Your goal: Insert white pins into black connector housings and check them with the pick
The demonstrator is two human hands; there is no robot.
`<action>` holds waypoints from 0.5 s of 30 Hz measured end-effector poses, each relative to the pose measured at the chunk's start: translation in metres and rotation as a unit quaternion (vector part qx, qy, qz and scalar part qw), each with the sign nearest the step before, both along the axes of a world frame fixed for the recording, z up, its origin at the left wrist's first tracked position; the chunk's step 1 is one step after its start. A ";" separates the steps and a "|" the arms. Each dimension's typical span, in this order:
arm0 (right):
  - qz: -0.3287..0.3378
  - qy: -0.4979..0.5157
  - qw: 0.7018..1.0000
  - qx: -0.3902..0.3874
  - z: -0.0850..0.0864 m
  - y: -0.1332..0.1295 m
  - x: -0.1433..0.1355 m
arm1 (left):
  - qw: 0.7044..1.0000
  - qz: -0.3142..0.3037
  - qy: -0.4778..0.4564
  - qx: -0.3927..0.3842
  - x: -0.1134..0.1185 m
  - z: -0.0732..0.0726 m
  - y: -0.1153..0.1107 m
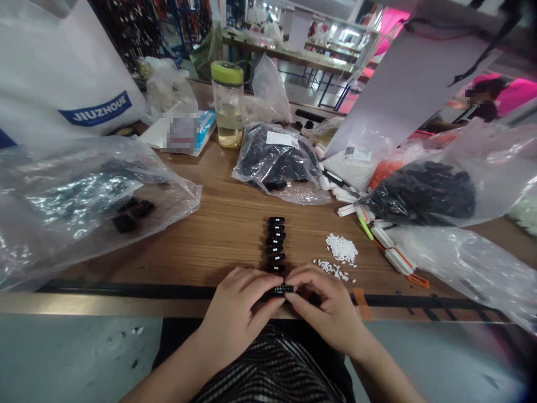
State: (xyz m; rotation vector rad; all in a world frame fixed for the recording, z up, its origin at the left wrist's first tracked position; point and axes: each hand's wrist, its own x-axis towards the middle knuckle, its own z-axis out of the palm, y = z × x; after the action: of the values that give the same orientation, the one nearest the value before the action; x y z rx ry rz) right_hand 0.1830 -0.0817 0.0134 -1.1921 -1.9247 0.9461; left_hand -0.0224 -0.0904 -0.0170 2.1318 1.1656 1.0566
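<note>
Pinching in head view: your left hand (237, 299) and right hand (329, 299) each have thumb and fingertips closed on an end of one small black piece (284, 289), by the table's near edge. Best hold it level, light grip, clear of the row of black pieces (276, 243) just beyond.

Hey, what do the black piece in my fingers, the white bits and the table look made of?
Black piece: probably hard plastic, somewhat shiny, judging by small glints. White bits: likely plastic, opaque and evenly white; too small to judge the gloss. Table: wood or wood-look laminate, smooth with a soft sheen; brown grain streaks show.
</note>
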 end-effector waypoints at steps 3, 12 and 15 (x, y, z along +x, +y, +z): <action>-0.020 -0.014 1.000 0.016 -0.011 -0.005 -0.004 | 0.999 -0.008 0.041 0.002 0.001 0.000 0.002; -0.265 -0.210 0.940 0.048 -0.001 0.005 0.101 | 0.994 0.006 0.104 0.044 0.002 -0.003 0.004; -0.279 -0.275 0.920 0.000 -0.003 0.005 0.132 | 0.994 -0.004 0.099 0.036 0.002 -0.004 0.004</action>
State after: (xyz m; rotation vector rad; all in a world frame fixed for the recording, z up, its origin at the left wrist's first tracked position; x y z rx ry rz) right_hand 0.3155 -0.0765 0.0100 -2.0217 -1.7941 0.3170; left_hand -0.0202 -0.0865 -0.0212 2.3393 1.2248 0.9118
